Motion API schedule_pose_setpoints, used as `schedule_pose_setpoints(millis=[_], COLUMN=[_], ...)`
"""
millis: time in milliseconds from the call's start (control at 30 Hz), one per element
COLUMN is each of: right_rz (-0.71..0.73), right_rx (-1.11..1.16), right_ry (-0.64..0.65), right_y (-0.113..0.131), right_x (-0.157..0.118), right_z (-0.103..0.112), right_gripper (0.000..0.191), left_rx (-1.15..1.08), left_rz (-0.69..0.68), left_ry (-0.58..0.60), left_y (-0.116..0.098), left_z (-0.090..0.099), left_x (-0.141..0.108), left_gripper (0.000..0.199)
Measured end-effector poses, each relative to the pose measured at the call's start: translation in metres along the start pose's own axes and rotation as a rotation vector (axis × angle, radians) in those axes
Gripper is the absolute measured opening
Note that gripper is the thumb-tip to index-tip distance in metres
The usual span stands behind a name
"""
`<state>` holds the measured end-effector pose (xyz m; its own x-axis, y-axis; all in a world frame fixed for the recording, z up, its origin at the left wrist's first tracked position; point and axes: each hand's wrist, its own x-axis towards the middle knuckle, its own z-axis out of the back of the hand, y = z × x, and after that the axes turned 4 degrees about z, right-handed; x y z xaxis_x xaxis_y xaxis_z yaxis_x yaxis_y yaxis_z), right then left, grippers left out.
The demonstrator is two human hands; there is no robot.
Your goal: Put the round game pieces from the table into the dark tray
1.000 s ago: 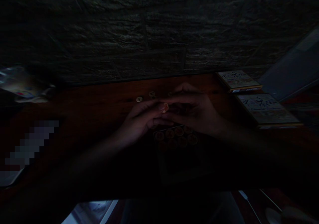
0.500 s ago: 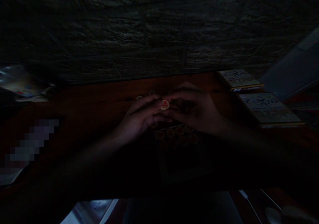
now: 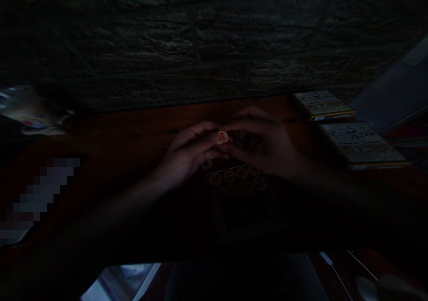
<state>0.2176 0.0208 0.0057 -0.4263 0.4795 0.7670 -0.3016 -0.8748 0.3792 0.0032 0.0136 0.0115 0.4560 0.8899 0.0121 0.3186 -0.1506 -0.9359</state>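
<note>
A round pale piece with a red character (image 3: 222, 137) is held up between my two hands. The thumb and fingers of my left hand (image 3: 187, 151) pinch its left side. From the right, the fingertips of my right hand (image 3: 267, 140) touch the same piece, thumb below and fingers above. Beneath them lies an open tray (image 3: 216, 220) with several round pieces (image 3: 229, 175) in rows at its far end. One piece with a dark character (image 3: 207, 163) rests beside the tray's far left corner, under my left hand. Another dark-marked piece (image 3: 238, 143) shows between my hands.
Two flat printed boxes (image 3: 363, 142) lie at the right on the wooden table (image 3: 133, 129). A plastic-wrapped item (image 3: 31, 111) is at the far left, above a blurred-out flat object (image 3: 40, 198). A stone wall (image 3: 214, 47) rises behind.
The held piece has shifted slightly right and up. My left fingers have moved a little, and the dark-marked pieces seen behind them are now hidden.
</note>
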Motion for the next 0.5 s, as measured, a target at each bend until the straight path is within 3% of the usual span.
schedule_pose_setpoints(millis=[233, 500], right_rz=[0.048, -0.003], right_rx=[-0.059, 0.006], right_ry=[0.025, 0.048], right_y=[0.0025, 0.0084], right_x=[0.0020, 0.0013], right_z=[0.0015, 0.0014], right_gripper=[0.023, 0.020], left_rx=[-0.007, 0.012], left_rz=[-0.026, -0.041], left_ry=[0.020, -0.032], left_y=[-0.0012, -0.0005], left_z=[-0.0016, 0.0015], left_x=[0.0006, 0.0022], left_gripper=[0.013, 0.016])
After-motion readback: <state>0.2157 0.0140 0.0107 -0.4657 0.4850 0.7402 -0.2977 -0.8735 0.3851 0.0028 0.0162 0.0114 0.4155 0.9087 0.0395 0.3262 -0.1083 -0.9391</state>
